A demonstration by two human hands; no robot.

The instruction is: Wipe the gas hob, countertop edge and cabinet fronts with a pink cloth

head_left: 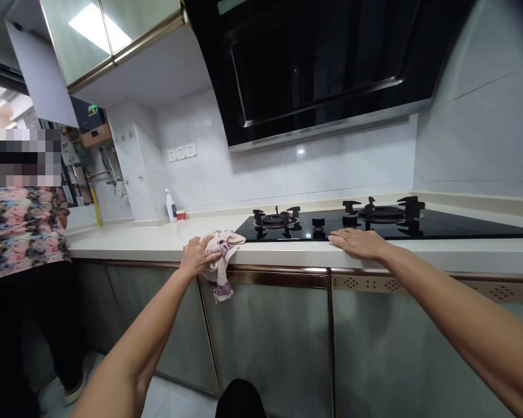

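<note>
At the counter's front edge, my left hand (196,255) grips a pale pink cleaning cloth (221,244) with purple patches. The cloth is bunched on the countertop beside the left corner of the gas cooktop (303,223), and one end hangs down over the edge. My right hand (359,242) lies flat with fingers stretched out, palm down, on the front rim of the counter by the cooktop's middle. It holds nothing. Close to its fingers are the black control knobs (318,223) of the cooktop.
A black range hood (322,69) slopes over the cooktop. A white bottle (170,205) and a small red-and-white cup (180,215) stand at the back wall. Another person (24,232) in a flowered top stands at the left. Cabinet doors (265,331) are below the counter.
</note>
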